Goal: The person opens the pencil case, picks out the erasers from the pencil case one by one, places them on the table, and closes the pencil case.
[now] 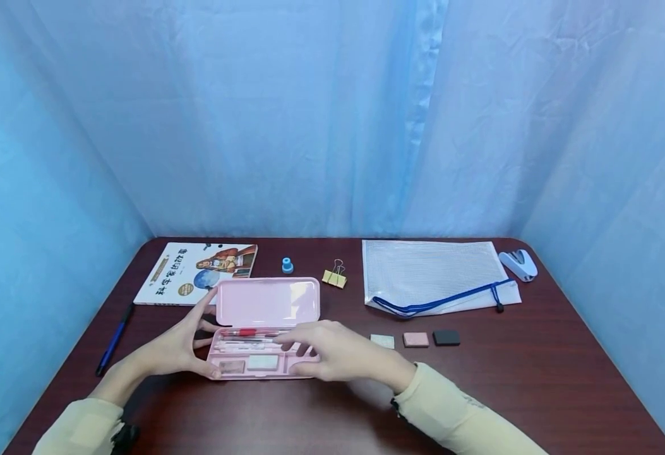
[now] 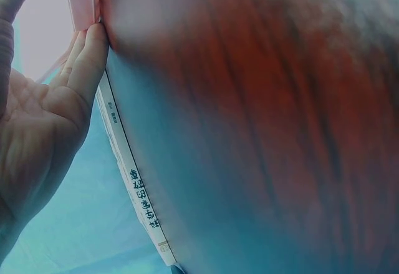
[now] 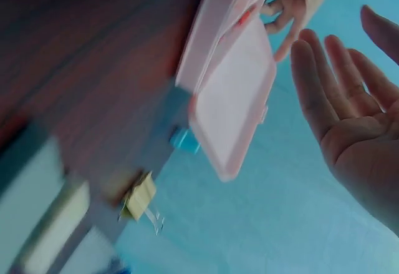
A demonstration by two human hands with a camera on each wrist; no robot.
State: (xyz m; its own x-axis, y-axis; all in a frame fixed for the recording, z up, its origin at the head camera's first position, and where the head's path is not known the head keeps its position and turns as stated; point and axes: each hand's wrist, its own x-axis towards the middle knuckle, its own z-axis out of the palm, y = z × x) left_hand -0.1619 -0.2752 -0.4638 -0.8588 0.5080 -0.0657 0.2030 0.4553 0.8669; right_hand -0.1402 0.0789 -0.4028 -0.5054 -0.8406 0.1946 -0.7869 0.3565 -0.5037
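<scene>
Two hands in cream sleeves work at one open pink pencil case [image 1: 264,328] lying near the front middle of a dark red-brown table [image 1: 537,392]. The left hand [image 1: 181,344] grips the case's left end, thumb at the front corner and fingers spread up toward the raised lid. The right hand [image 1: 338,351] lies flat over the tray's right half, fingers straight and relaxed, holding nothing. Inside the tray lie a red pen [image 1: 247,332], pale pens beneath it, and two small erasers.

Just right of the case sit three small blocks in a row: one white [image 1: 382,341], one pink [image 1: 415,339], one black [image 1: 446,337]. A blue pen [image 1: 113,341] lies near the left edge.

Farther back stand one book [image 1: 196,272] with Chinese cover writing too small to read, one blue cap-like piece [image 1: 287,265], one yellow binder clip [image 1: 335,276], one white mesh zip pouch [image 1: 429,275] with blue trim, and one white stapler [image 1: 518,263] at the right back corner. Bare tabletop lies along the front right. Blue cloth walls close three sides.
</scene>
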